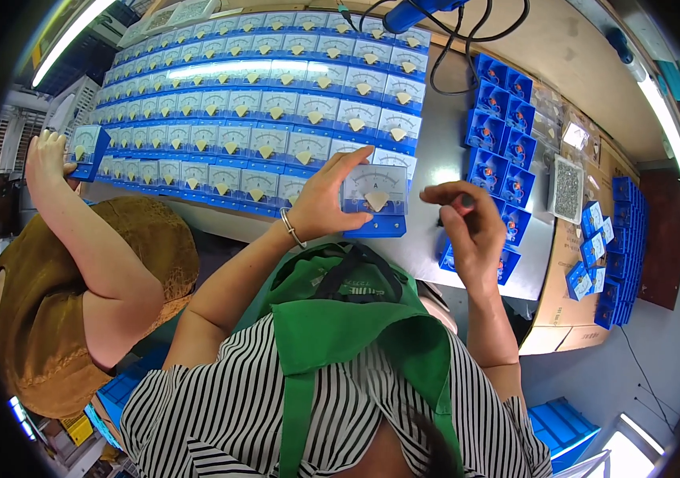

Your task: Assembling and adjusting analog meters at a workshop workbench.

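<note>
My left hand (329, 195) grips a blue panel meter (375, 191) by its left side, thumb at the lower edge and fingers at the top. The meter has a clear front, a white dial and a cream-coloured fan-shaped piece at its middle. To the right of it, apart from the meter, my right hand (477, 231) hovers with thumb and fingers curled together. A small dark spot shows at its fingertips; what it is I cannot make out. Beyond my left hand, rows of similar meters (276, 107) cover the bench.
Open blue housings (487, 171) with wiring stand in columns at right. Beside them are a tray of small metal parts (567, 189), loose meters (592, 248) and stacked blue cases (625, 239) on cardboard. A blue tool (415, 12) with cables hangs above. At left, a co-worker's hand (49, 159) holds another meter.
</note>
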{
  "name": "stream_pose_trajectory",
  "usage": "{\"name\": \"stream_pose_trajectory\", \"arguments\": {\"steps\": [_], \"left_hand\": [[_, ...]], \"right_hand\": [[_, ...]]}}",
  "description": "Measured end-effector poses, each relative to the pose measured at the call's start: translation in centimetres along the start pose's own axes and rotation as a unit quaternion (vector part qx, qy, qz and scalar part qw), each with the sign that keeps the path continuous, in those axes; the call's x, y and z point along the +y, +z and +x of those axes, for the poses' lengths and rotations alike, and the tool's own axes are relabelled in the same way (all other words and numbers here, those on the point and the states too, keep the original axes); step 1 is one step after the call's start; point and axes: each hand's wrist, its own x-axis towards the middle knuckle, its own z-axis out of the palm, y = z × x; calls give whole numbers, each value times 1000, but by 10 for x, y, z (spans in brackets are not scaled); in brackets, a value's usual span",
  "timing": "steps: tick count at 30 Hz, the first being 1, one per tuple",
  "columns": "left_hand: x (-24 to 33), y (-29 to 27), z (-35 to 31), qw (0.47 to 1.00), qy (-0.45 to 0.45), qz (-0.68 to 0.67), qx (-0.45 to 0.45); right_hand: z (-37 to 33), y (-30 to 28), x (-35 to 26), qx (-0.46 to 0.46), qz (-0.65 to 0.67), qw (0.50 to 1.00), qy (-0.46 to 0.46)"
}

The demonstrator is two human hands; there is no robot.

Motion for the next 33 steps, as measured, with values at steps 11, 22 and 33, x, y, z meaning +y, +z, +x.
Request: {"name": "stream_pose_trajectory", "arguments": {"steps": [11,22,33], "left_hand": [[12,9,-4,1000,9,-14,3],[13,11,-6,999,6,38,8],[4,12,-11,1000,-4,-9,-5]], "right_hand": [[-4,24,12,35,118,985,-120],[-8,27,-1,89,-193,953,-215],[-13,27,-3,8,-208,952,-226]]}}
